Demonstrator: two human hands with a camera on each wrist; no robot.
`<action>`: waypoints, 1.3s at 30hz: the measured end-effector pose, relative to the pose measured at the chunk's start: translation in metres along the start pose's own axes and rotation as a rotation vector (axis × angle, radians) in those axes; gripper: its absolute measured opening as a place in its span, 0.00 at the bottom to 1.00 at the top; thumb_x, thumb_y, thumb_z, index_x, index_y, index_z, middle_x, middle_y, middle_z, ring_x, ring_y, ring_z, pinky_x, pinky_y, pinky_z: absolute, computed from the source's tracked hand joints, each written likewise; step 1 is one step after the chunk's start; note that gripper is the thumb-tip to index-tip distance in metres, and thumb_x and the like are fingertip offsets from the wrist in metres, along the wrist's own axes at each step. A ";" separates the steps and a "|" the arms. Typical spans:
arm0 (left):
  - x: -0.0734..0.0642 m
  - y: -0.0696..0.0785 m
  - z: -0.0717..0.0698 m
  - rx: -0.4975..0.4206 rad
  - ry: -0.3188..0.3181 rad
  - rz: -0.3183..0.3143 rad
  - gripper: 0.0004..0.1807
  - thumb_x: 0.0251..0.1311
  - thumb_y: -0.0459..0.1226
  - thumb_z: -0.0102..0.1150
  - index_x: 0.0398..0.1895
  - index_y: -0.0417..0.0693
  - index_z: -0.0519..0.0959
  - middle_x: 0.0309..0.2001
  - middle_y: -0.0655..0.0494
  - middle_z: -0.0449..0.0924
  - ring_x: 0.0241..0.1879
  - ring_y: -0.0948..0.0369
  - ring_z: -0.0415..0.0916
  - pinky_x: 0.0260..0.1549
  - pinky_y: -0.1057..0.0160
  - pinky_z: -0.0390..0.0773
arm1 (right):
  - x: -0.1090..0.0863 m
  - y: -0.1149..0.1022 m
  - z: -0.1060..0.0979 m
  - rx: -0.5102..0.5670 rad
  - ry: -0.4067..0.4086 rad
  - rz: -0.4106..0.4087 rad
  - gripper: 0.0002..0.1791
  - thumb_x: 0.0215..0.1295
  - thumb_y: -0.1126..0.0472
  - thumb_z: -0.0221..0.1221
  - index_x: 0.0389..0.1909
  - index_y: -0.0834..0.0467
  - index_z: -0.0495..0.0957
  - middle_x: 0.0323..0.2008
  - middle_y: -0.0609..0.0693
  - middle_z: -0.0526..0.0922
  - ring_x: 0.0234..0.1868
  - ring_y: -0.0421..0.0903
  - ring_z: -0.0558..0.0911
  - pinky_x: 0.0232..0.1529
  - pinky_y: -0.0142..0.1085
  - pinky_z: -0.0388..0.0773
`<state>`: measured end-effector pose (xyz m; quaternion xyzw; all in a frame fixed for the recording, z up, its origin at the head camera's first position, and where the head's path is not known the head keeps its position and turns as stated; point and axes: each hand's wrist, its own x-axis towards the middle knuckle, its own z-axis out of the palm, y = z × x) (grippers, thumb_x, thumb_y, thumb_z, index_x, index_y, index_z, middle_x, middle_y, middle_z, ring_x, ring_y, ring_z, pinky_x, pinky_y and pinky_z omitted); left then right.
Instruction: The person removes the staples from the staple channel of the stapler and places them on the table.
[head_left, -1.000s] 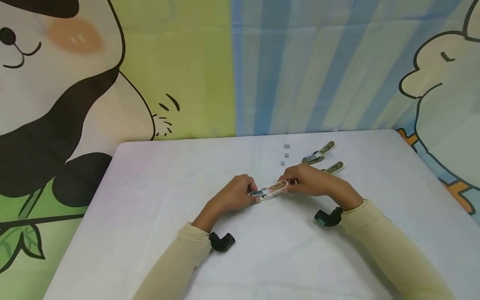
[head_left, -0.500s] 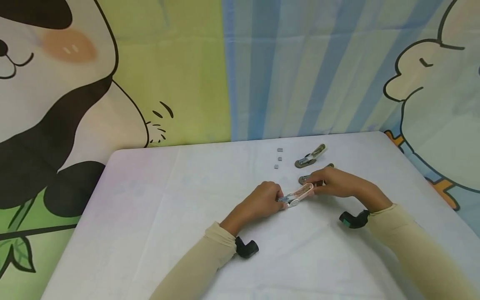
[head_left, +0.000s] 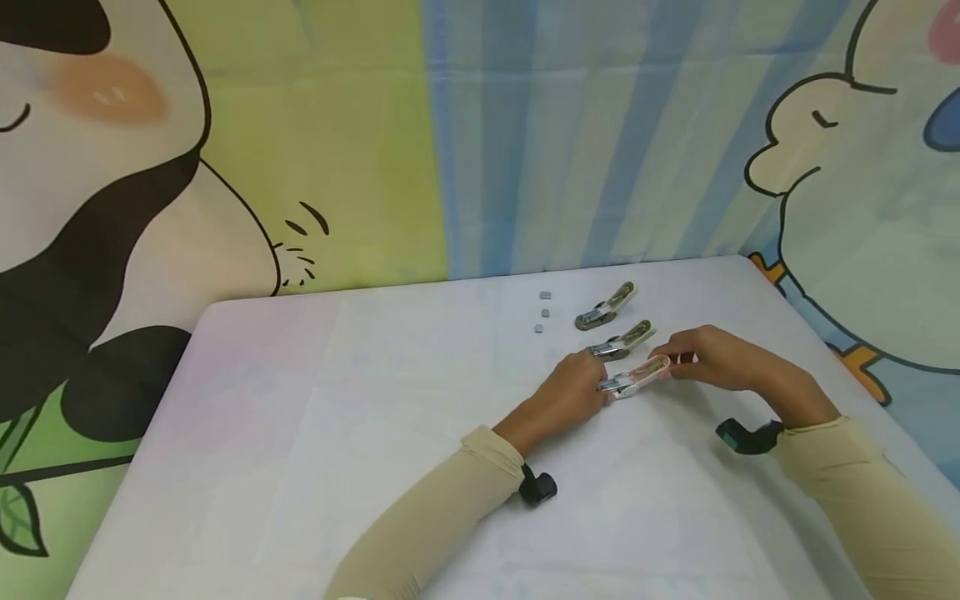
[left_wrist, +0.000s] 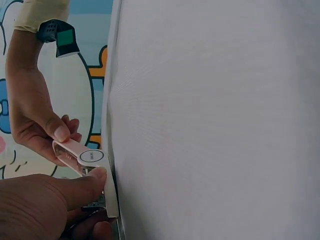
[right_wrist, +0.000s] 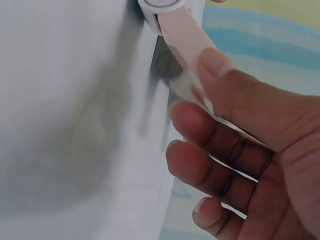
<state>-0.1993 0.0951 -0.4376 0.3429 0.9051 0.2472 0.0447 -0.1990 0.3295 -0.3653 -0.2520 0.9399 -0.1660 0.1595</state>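
Both hands hold a pink-and-white stapler [head_left: 633, 379], swung open, between them near the table's right side. My left hand [head_left: 567, 395] grips its metal-and-white end; in the left wrist view the left thumb [left_wrist: 92, 185] presses beside its round pivot disc. With thumb and forefinger my right hand [head_left: 716, 358] pinches the pink looped end, as the right wrist view also shows on the pink arm [right_wrist: 185, 42]. Its other fingers are loosely curled below. Just behind the held stapler lies an olive stapler [head_left: 621, 342], opened out, its near end close to the left hand.
A second olive stapler [head_left: 605, 307] lies opened out farther back. To its left, three small grey blocks [head_left: 545, 313] form a column. The white-covered table [head_left: 375, 450] ends at a printed cloth backdrop [head_left: 555, 133].
Both hands have moved right across the table with the pink stapler between them. The nearer olive stapler, partly hidden behind the right hand before, now shows more fully. The head view has shifted slightly.
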 end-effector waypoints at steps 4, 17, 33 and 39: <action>0.004 0.000 0.001 0.021 0.006 -0.039 0.11 0.59 0.41 0.68 0.40 0.43 0.85 0.35 0.57 0.76 0.33 0.66 0.68 0.32 0.70 0.68 | 0.002 -0.001 0.001 -0.034 0.013 0.052 0.20 0.59 0.67 0.66 0.54 0.65 0.80 0.30 0.42 0.78 0.30 0.43 0.72 0.29 0.34 0.73; -0.019 -0.029 -0.039 -0.075 -0.125 -0.136 0.24 0.62 0.48 0.64 0.53 0.40 0.81 0.48 0.52 0.81 0.46 0.60 0.77 0.45 0.63 0.75 | 0.012 -0.017 0.002 -0.065 0.254 0.069 0.20 0.65 0.60 0.63 0.56 0.64 0.79 0.42 0.54 0.80 0.34 0.46 0.74 0.30 0.38 0.74; -0.114 -0.168 -0.138 0.298 0.089 -0.535 0.67 0.35 0.84 0.43 0.78 0.64 0.39 0.68 0.47 0.00 0.63 0.42 -0.02 0.49 0.27 0.14 | 0.091 -0.061 0.029 -0.308 0.101 0.226 0.63 0.52 0.16 0.43 0.76 0.47 0.25 0.72 0.54 0.13 0.67 0.56 0.12 0.53 0.74 0.21; -0.111 -0.171 -0.122 0.300 0.056 -0.521 0.69 0.31 0.86 0.41 0.78 0.66 0.37 0.69 0.46 0.02 0.63 0.41 -0.02 0.49 0.25 0.15 | 0.097 -0.059 0.031 -0.304 0.077 0.268 0.63 0.50 0.15 0.41 0.76 0.44 0.25 0.73 0.55 0.15 0.68 0.56 0.13 0.52 0.76 0.23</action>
